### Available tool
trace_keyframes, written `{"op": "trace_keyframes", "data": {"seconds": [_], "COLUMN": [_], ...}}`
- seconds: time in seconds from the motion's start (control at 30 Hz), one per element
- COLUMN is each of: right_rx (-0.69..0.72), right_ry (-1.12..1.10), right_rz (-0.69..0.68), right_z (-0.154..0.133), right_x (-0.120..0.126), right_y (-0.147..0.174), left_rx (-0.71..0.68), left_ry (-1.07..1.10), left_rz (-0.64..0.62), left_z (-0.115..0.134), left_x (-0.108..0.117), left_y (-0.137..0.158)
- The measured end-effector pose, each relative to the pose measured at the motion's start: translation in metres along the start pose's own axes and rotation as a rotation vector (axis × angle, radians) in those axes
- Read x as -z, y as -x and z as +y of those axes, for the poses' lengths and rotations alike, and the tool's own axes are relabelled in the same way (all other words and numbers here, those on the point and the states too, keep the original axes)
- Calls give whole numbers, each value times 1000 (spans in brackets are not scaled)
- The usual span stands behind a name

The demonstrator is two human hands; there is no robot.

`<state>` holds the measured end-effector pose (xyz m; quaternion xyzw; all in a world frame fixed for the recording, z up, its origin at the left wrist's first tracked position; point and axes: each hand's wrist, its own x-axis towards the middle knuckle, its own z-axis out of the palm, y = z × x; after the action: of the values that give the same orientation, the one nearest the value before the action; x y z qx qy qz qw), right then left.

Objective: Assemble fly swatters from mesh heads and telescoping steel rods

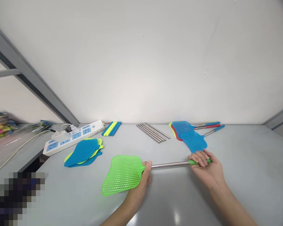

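A green fly swatter (123, 174) is held level above the table between my two hands. My left hand (145, 177) closes around its neck, where the perforated head meets the metal rod. At the other end, my right hand (206, 166) wraps round the green handle grip, its palm turned up. Just beyond my right hand lies a pile of fly swatters (194, 141) with blue, red and yellow heads. Several bare metal rods (153, 133) lie side by side at the back middle. Loose blue and yellow swatter heads (86, 152) are stacked at the left.
Blue and yellow grip sleeves (111, 128) lie in a row at the back. A white power strip (74, 138) with plugs and cables sits at the left. Beyond it are plastic-wrapped colourful items (4, 127). A white wall (146, 62) bounds the grey table (250, 175).
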<state>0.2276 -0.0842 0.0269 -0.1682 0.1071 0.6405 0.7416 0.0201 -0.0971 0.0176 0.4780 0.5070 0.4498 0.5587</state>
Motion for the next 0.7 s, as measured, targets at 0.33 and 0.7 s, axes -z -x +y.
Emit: {"op": "trace_keyframes", "data": {"seconds": [0.33,0.7], "right_rx": [-3,21], "right_ry": [47,122], "right_rz": [-27,-86], "right_z": [-2,-3], "right_x": [7,6], "right_y": [-4,-3], "left_rx": [24,41], "left_ry": [78,100], "left_rz": [-52,-3], "left_z": [2,3], "left_x": [-1,-1], "left_y": [-1,-1]}}
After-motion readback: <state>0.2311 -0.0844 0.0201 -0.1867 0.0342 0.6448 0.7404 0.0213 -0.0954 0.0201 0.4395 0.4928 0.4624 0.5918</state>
